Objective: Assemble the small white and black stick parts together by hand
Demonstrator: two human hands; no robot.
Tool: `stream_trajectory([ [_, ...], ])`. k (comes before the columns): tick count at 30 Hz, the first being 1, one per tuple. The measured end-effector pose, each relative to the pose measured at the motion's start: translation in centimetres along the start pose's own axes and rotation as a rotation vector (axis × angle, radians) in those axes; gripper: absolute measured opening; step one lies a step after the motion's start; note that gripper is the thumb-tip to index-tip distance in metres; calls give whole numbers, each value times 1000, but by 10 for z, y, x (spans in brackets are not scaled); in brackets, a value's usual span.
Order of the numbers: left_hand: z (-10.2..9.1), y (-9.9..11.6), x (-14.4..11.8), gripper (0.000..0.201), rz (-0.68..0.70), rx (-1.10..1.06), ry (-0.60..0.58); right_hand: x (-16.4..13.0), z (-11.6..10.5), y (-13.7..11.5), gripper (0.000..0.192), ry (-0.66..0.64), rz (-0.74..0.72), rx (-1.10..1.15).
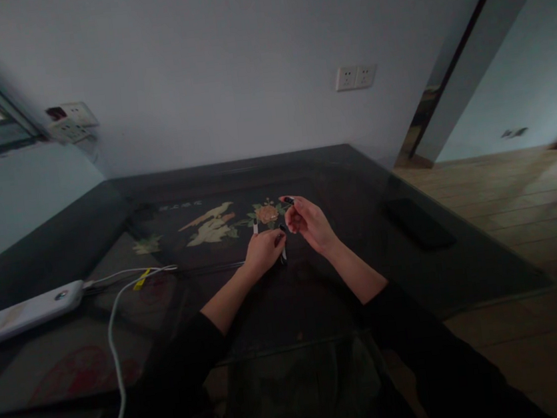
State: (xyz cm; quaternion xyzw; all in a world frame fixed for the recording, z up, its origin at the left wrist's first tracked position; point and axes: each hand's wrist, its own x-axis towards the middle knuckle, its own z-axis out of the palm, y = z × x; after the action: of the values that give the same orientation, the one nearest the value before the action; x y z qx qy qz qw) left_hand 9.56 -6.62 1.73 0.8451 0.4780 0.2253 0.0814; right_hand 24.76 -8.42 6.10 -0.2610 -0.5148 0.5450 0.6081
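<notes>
Over the middle of a dark glass-topped table, my left hand (263,247) is closed round small black-and-white pieces whose kind I cannot tell. A white strip with a dark tip (255,226) sticks up behind its knuckles. By its thumb a black end (281,227) shows, and a thin white piece (284,256) points down below. My right hand (310,224) is raised just to the right, apart from the left. Its thumb and index finger pinch a small black-and-white piece (288,200), too small to name. The other fingers are curled in.
A white power bank (29,312) with a white cable (116,361) lies at the left of the table (356,180). A black phone-like slab (418,223) rests at the right. Birds and a flower (266,214) decorate the tabletop. Wall sockets (355,77) are behind.
</notes>
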Motion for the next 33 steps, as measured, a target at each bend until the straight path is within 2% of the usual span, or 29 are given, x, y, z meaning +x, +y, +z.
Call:
stream_trajectory([
  [6,-7,-4,-2,21,14,-61,49,1,-1,1,47,-37,35,37],
  [8,-10,-8,-2,19,42,-107,128,2,-4,5,47,-36,66,22],
  [11,-15,-13,-1,18,116,-164,307,5,-9,14,46,-31,174,-47],
  [14,-17,-15,-2,25,197,-188,443,6,-14,26,41,-10,271,-162],
  [16,-16,-14,-3,29,235,-176,454,5,-16,32,38,2,293,-223],
  [18,-15,-14,-5,29,255,-147,417,4,-16,35,35,-6,295,-263],
  [22,-13,-14,-7,25,230,-86,368,1,-12,37,30,-33,293,-331],
  [27,-15,-16,-8,20,201,-82,377,-1,-6,36,23,-26,332,-386],
  [33,-15,-20,-5,20,166,-187,433,0,-8,36,27,-27,314,-373],
])
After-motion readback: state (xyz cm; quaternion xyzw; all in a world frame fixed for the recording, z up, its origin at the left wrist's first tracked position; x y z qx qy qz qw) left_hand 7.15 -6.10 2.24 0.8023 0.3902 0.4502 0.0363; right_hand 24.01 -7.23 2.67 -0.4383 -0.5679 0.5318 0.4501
